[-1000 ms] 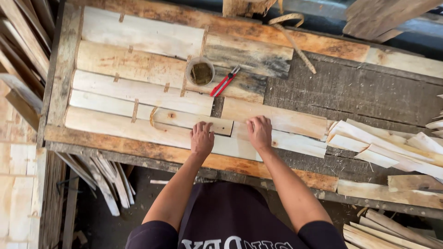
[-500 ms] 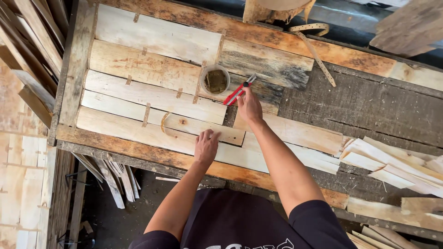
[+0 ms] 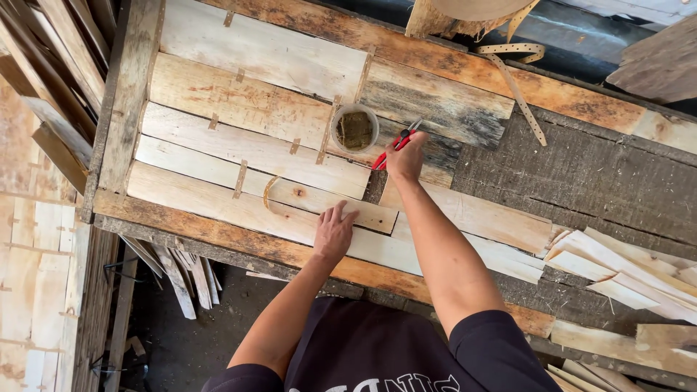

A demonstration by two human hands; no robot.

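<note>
My left hand (image 3: 335, 231) lies flat with spread fingers on a pale wooden slat (image 3: 218, 199) near the front edge of the workbench (image 3: 218, 236). My right hand (image 3: 405, 158) reaches further back and closes on red-handled pliers (image 3: 392, 141), which lie beside a small round cup (image 3: 355, 129) of dark contents. Several pale slats lie side by side across the bench, joined by short thin strips. A curved strip of wood (image 3: 268, 192) rests on the slats left of my left hand.
A heap of loose pale slats (image 3: 624, 268) lies at the right. The bare dark bench surface (image 3: 581, 181) shows right of the laid slats. A long thin strap (image 3: 519, 91) crosses the back. More boards lean at the left (image 3: 51, 87) and below the bench (image 3: 174, 279).
My right hand left the front slat, reached back and took hold of the red-handled pliers. My left hand stayed pressed on the slat. The view shifted slightly.
</note>
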